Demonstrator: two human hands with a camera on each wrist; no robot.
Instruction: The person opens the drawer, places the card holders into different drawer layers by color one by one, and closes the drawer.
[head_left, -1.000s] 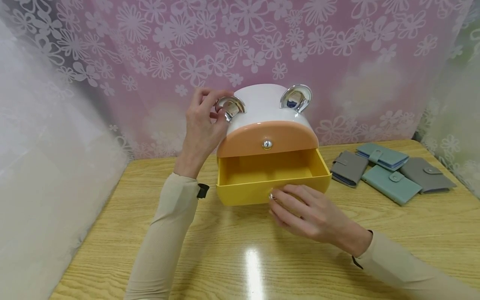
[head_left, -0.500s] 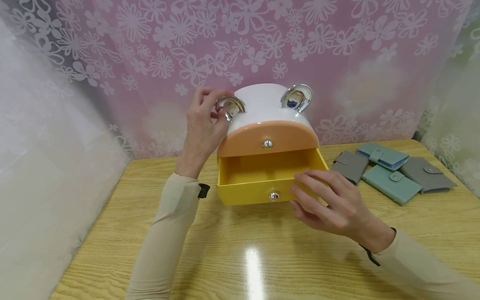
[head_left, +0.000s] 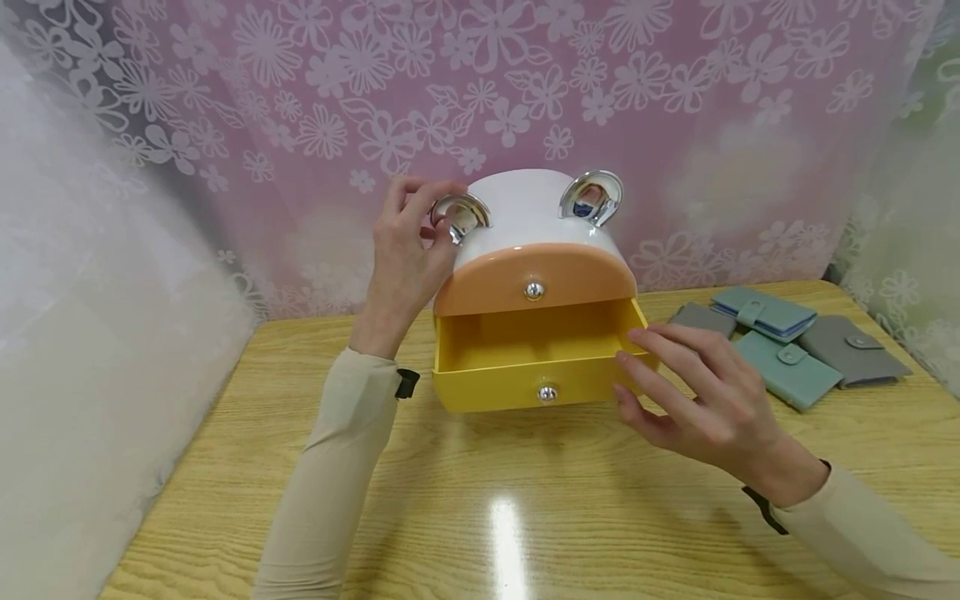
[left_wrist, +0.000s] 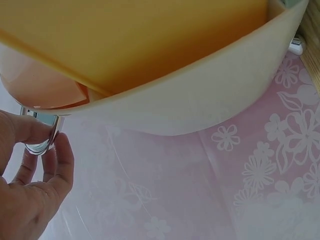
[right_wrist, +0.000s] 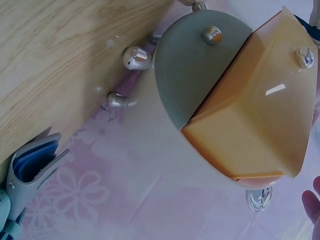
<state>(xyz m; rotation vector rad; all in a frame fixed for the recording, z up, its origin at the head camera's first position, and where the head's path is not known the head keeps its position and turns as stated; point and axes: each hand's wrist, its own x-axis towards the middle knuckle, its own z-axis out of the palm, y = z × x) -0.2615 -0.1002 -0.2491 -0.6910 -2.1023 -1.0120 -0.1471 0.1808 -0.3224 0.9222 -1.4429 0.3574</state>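
A small animal-shaped drawer box with a white shell stands toward the back of the table. Its left silver ear is pinched between the thumb and fingers of my left hand; the left wrist view shows that grip on the ear from below. The yellow drawer is pulled out, its inside bare, below an orange drawer that is in. My right hand has loosely spread fingers at the yellow drawer's right front corner, holding nothing. A green drawer at the bottom shows only in the right wrist view.
Several card wallets lie right of the box: a teal one, another teal wallet over it, and grey ones, partly overlapping. Silver ball feet bear the box. A pink flowered curtain hangs right behind.
My right hand has let go of the yellow drawer's silver knob and moved right, toward the drawer's corner and the wallets. My left hand and the box have stayed put.
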